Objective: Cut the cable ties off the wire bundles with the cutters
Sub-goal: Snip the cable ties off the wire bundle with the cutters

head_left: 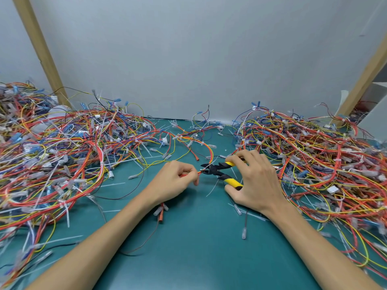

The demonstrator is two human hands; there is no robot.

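My left hand (173, 181) pinches a thin bundle of red, orange and yellow wires (209, 152) that arcs up and away over the green mat. My right hand (255, 178) grips the yellow-and-black handles of the cutters (219, 171). The black jaws point left and are slightly apart, their tips at the wire bundle right beside my left fingertips. The cable tie at the jaws is too small to make out. The bundle's connector ends hang below my left wrist.
Large heaps of tied wire bundles lie left (62, 153) and right (324, 160) on the green mat (199, 248). Cut white tie scraps (213, 189) and loose connectors are scattered across the middle. A grey wall stands behind, with wooden posts (41, 51) at both sides.
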